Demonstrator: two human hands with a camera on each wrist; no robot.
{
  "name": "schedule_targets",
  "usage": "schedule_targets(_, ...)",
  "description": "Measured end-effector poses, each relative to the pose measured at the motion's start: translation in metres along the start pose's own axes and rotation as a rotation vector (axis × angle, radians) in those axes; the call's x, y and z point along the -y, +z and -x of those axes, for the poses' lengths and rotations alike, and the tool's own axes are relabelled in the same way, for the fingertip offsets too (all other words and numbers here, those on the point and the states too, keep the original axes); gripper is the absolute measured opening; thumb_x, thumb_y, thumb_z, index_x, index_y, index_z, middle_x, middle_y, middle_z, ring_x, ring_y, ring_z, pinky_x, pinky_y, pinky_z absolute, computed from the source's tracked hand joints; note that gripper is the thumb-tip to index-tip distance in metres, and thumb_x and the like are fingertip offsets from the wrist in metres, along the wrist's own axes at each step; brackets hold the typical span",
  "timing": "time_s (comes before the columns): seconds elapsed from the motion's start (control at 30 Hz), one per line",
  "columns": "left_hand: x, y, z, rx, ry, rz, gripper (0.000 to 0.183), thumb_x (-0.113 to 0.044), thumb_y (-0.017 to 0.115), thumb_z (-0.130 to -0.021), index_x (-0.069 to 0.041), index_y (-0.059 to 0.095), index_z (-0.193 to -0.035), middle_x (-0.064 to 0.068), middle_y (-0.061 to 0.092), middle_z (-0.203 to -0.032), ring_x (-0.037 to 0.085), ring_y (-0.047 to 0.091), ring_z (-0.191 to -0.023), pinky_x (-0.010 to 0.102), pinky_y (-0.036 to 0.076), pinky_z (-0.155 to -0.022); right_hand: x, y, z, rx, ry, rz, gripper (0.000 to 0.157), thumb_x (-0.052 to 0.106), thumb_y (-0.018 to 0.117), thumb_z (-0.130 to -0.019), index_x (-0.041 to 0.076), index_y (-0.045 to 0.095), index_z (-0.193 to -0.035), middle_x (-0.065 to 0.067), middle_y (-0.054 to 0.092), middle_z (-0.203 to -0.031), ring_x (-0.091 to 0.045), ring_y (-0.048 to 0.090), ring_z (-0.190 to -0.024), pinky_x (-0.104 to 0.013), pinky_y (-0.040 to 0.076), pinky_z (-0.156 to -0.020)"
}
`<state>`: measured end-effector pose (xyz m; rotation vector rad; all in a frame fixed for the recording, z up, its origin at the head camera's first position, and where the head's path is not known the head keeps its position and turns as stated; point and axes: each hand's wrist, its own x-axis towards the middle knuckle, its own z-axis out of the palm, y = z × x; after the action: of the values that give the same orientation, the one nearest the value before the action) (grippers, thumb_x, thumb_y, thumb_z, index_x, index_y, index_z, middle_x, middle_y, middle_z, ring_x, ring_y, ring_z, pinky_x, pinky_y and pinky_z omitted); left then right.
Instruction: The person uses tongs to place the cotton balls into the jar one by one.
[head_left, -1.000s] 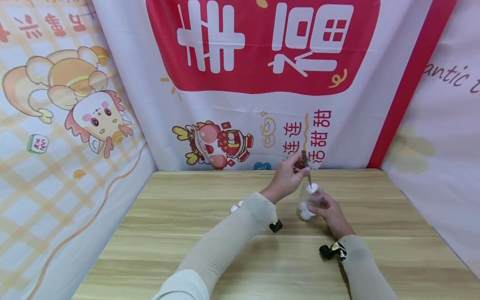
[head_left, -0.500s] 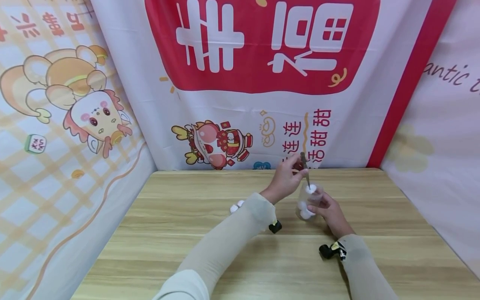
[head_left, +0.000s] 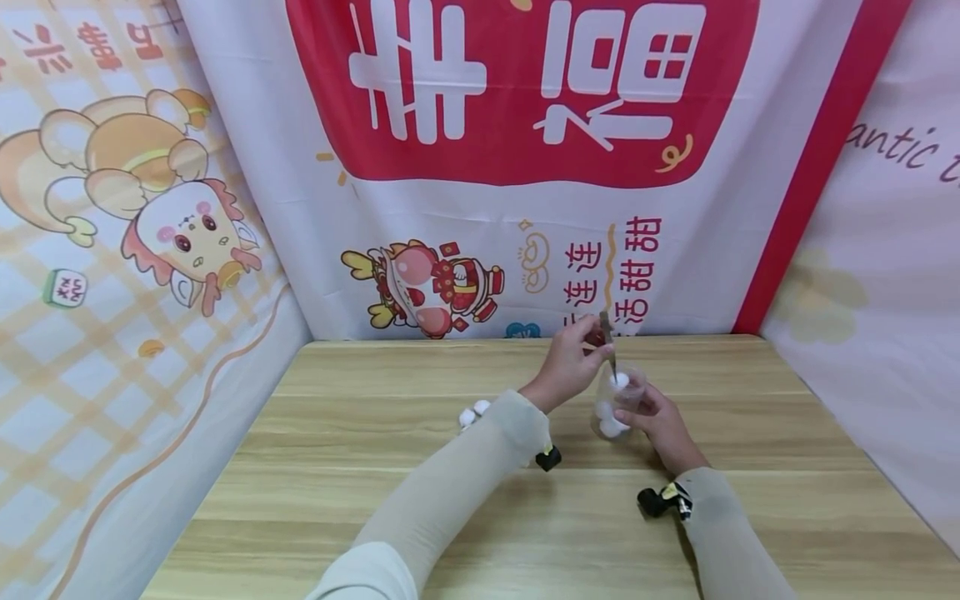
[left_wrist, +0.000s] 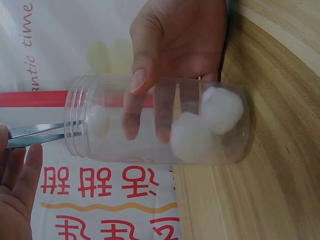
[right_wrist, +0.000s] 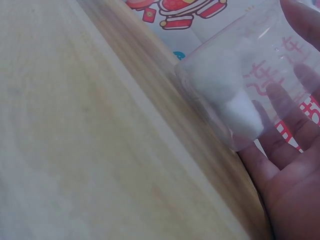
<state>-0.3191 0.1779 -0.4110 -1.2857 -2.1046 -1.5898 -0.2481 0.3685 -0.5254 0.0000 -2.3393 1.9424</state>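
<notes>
Slim metal tweezers (head_left: 605, 327) are pinched in my left hand (head_left: 564, 367), above the mouth of a clear plastic jar (left_wrist: 75, 145). Their tips reach inside the threaded neck, right at a white cotton ball (left_wrist: 99, 122). My right hand (head_left: 670, 427) grips the jar around its side, thumb and fingers on opposite sides of the wall. Near the jar's bottom, more cotton balls (left_wrist: 222, 110) lie together. The right wrist view shows the jar's lower end (right_wrist: 220, 90) close over the table, with the palm behind it.
Several loose cotton balls (head_left: 474, 412) lie on the wooden table (head_left: 360, 450), partly hidden behind my left sleeve (head_left: 450, 483). A printed cloth (head_left: 420, 208) hangs along the table's back edge. Other cloths hang at the left and right sides.
My left hand and the tweezers have moved slightly down, and the upper cotton ball sits a little lower in the jar. The right hand and the jar have stayed nearly still.
</notes>
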Motion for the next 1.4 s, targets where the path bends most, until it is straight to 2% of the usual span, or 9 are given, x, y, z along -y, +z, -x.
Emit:
schedule_targets(0.1,0.001,0.000,0.001,0.008,0.012,-0.005,0.018,-0.002,0.066,-0.091,-0.008,0.058,-0.107,0.000,0.061,-0.095,0.004,0.059,-0.088,0.014,0.053,-0.075,0.000,0.000,0.000,-0.001,0.000,0.010,0.076,0.030,0.076,-0.086,0.014,0.038,-0.149,-0.014,0.046,-0.143,-0.030,0.045,-0.127,-0.039,0.038,-0.105)
schedule_targets(0.17,0.002,-0.001,0.002,0.012,0.013,-0.005,0.019,-0.003,0.066,-0.092,-0.008,0.058,-0.108,-0.001,0.061,-0.096,0.004,0.059,-0.088,0.015,0.053,-0.075,-0.001,0.000,0.000,-0.001,0.001,0.011,0.076,0.031,0.076,-0.085,0.015,0.038,-0.149,-0.014,0.046,-0.142,-0.030,0.045,-0.127,-0.038,0.038,-0.105)
schedule_targets(0.33,0.002,-0.003,0.005,0.014,-0.005,-0.005,0.019,-0.006,0.066,-0.093,-0.010,0.058,-0.110,-0.001,0.061,-0.097,0.004,0.059,-0.090,0.015,0.053,-0.075,-0.001,0.000,0.001,0.002,-0.014,0.013,0.073,0.032,0.077,-0.085,0.017,0.041,-0.147,-0.013,0.046,-0.142,-0.029,0.045,-0.127,-0.045,0.035,-0.106)
schedule_targets(0.53,-0.003,-0.008,0.005,0.001,-0.026,0.007,0.023,-0.005,0.066,-0.092,-0.009,0.059,-0.114,-0.001,0.061,-0.100,0.005,0.059,-0.091,0.016,0.053,-0.077,-0.001,0.000,0.000,-0.004,-0.031,0.026,0.072,0.031,0.076,-0.085,0.017,0.042,-0.146,-0.012,0.048,-0.141,-0.025,0.049,-0.123,-0.028,0.041,-0.099)
schedule_targets(0.67,-0.005,-0.009,0.005,-0.013,-0.039,0.022,0.023,-0.004,0.067,-0.091,-0.009,0.060,-0.112,0.000,0.062,-0.099,0.005,0.060,-0.091,0.017,0.054,-0.076,0.001,-0.001,0.001,-0.013,-0.038,0.056,0.073,0.032,0.077,-0.085,0.015,0.042,-0.146,-0.014,0.051,-0.138,-0.024,0.052,-0.118,-0.021,0.043,-0.093)
schedule_targets(0.97,-0.006,-0.013,0.004,-0.035,-0.056,0.030,0.022,-0.002,0.068,-0.090,-0.011,0.059,-0.108,-0.001,0.061,-0.097,0.005,0.059,-0.090,0.016,0.054,-0.076,0.003,0.000,0.000,-0.002,-0.033,0.068,0.073,0.026,0.075,-0.087,0.011,0.039,-0.148,-0.015,0.046,-0.143,-0.029,0.046,-0.124,-0.025,0.038,-0.096)
schedule_targets(1.2,-0.008,-0.016,0.003,-0.038,-0.034,0.045,0.019,-0.005,0.066,-0.092,-0.011,0.058,-0.109,0.006,0.063,-0.098,0.006,0.060,-0.090,0.018,0.054,-0.077,0.002,0.000,0.000,-0.011,-0.036,0.070,0.071,0.026,0.075,-0.088,0.010,0.039,-0.147,-0.014,0.045,-0.143,-0.028,0.046,-0.123,-0.022,0.039,-0.094)
schedule_targets(1.4,-0.010,-0.022,0.003,-0.062,-0.030,0.049,0.020,-0.004,0.066,-0.092,-0.011,0.059,-0.108,-0.002,0.062,-0.095,0.006,0.061,-0.088,0.019,0.055,-0.075,0.002,0.000,0.001,-0.013,-0.043,0.078,0.072,0.030,0.075,-0.087,0.010,0.041,-0.146,-0.016,0.045,-0.143,-0.030,0.046,-0.123,-0.024,0.039,-0.095)
